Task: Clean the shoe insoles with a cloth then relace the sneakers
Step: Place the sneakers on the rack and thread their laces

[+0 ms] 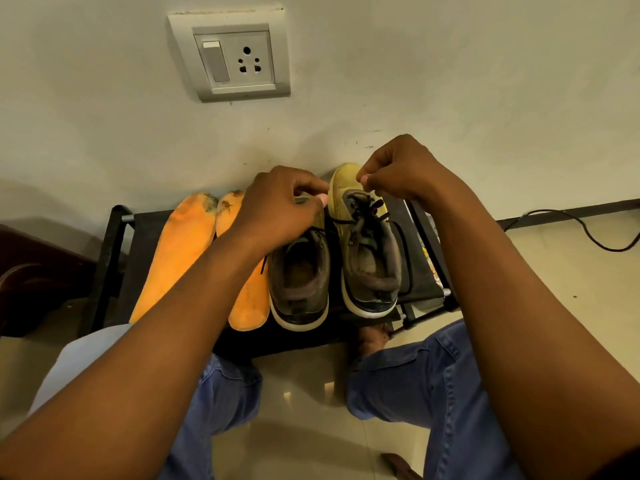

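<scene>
At frame centre, both sneakers (370, 244) sit on the rack (114, 244), insoles (176, 251) left. The right hand (401, 168) pinches what seems the lace (367, 216); the left hand (280, 206) curls, grip unclear. Keep both lace ends even, snug each crossing.

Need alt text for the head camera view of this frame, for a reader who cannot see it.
Two hands work a black lace on the right of two yellow sneakers standing side by side on a black rack: the right hand pinches it above the toe, and the left hand curls near the left sneaker, its grip unclear. Two orange insoles lie left of the shoes.
</scene>
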{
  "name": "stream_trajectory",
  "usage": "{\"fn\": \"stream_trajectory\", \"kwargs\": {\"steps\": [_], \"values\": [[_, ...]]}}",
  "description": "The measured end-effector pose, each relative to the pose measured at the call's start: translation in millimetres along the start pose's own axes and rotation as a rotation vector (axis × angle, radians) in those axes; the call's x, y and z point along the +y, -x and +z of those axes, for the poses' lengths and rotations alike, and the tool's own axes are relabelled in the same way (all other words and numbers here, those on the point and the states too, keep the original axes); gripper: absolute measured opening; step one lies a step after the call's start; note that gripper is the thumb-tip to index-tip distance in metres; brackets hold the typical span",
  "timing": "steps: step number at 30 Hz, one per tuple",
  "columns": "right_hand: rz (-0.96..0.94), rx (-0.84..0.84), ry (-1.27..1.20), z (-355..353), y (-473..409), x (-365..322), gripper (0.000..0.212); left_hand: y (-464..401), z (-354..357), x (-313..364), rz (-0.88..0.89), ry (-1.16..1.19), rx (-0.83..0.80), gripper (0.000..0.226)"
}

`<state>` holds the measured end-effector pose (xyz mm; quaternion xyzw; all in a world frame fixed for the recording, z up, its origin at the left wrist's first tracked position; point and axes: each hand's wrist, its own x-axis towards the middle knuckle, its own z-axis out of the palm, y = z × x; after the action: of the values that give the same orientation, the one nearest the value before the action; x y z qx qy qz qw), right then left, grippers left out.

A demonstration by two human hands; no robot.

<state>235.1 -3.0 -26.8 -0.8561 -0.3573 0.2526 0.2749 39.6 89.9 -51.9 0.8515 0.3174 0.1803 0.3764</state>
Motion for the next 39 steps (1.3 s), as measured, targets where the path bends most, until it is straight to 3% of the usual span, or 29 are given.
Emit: {"fn": "stream_trajectory", "kwargs": {"steps": [7,13,18,27,39], "values": [[0.12,0.124,0.165,-3,0,18,0.03,-12,42,-1,0.059,-0.125,-0.011,0.029],[0.087,-0.063,0.108,-9,4,32,0.031,-24,43,-3,0.109,-0.169,-0.057,0.027],[0.11,-0.14,-0.005,-6,2,42,0.015,-32,48,-4,0.146,-0.157,-0.128,0.028],[0.112,-0.133,-0.131,-2,-4,36,0.012,-38,56,-2,0.131,-0.144,-0.064,0.017],[0.175,-0.173,-0.092,1,-10,30,0.018,-36,59,-8,0.19,-0.17,0.0,0.006]]}}
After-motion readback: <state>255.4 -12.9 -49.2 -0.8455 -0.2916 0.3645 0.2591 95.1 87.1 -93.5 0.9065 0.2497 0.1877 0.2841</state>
